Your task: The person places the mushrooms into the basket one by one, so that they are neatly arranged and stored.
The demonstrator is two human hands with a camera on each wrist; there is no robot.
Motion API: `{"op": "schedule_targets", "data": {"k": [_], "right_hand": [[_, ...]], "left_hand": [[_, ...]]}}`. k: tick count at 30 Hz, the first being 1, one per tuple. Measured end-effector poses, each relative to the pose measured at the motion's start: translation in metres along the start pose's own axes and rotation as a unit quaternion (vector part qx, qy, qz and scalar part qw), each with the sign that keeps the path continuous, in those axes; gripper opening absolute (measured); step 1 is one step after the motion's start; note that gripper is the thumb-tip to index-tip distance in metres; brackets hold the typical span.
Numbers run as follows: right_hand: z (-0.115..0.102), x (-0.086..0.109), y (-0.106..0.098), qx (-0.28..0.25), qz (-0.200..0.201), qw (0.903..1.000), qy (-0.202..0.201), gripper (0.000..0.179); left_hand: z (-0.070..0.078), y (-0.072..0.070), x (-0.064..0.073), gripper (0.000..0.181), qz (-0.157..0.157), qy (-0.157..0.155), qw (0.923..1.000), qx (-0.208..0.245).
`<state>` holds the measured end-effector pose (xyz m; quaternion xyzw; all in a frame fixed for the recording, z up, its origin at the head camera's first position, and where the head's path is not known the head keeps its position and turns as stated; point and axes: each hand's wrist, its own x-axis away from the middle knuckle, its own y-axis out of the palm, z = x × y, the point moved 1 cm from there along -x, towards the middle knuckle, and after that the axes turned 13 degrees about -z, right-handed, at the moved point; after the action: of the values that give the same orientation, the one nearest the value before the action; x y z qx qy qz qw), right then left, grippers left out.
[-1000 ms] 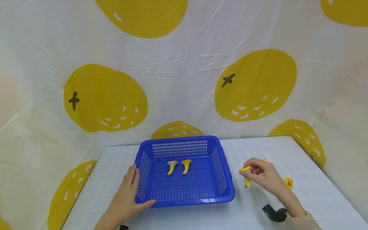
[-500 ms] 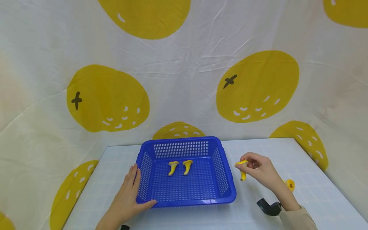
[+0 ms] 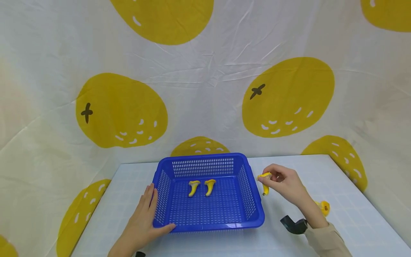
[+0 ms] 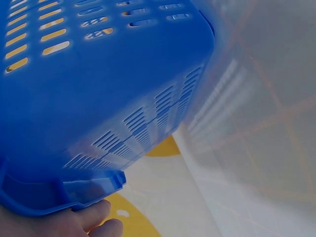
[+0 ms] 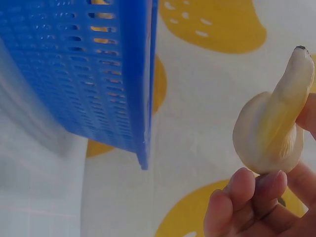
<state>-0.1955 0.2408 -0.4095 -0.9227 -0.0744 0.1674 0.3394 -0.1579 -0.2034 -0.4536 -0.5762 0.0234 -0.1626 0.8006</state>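
My right hand (image 3: pixel 287 184) pinches a yellow mushroom (image 3: pixel 265 189) by its cap, just off the right side of the blue basket (image 3: pixel 212 226). The stem points down in the head view; in the right wrist view this mushroom (image 5: pixel 276 118) shows its pale, rounded cap against the fingertips. My left hand (image 3: pixel 139 221) rests on the basket's near left corner, fingers straight along the left rim, thumb on the front rim. Inside the basket lie two yellow mushrooms, a left one (image 3: pixel 193 188) and a right one (image 3: pixel 210 187), side by side.
Another yellow mushroom (image 3: pixel 325 207) lies on the white table (image 3: pixel 363 214) behind my right forearm, partly hidden. A black camera piece (image 3: pixel 293 225) sticks out from the right wrist. A white cloth (image 3: pixel 205 107) with yellow fruit prints hangs behind the table.
My right hand has carried the mushroom leftward and upward in the view, closer to the basket's right rim. The left hand keeps its place on the basket.
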Motion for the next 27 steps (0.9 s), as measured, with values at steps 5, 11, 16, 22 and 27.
{"op": "schedule_targets", "data": {"k": [5,11,16,22,27], "right_hand": [[-0.003,-0.007,0.003,-0.006,0.003,0.9999,-0.010,0.015],[-0.010,-0.016,0.006,0.006,0.011,0.9998,0.016,0.021],[-0.016,-0.024,0.008,0.000,0.020,0.9995,0.023,0.022],[-0.024,-0.034,0.012,-0.021,0.013,0.9991,0.034,0.026],[-0.029,-0.045,0.017,-0.034,0.006,0.9987,0.038,0.028]], "left_hand": [[0.000,0.000,0.000,0.129,0.001,0.002,1.0000,-0.001],[-0.001,0.001,-0.001,0.129,0.004,0.002,1.0000,-0.008],[-0.001,0.002,-0.001,0.129,0.005,0.004,1.0000,-0.006],[-0.001,0.002,0.000,0.128,0.007,0.004,1.0000,-0.005],[-0.001,0.001,0.000,0.128,0.004,0.004,1.0000,-0.001]]}}
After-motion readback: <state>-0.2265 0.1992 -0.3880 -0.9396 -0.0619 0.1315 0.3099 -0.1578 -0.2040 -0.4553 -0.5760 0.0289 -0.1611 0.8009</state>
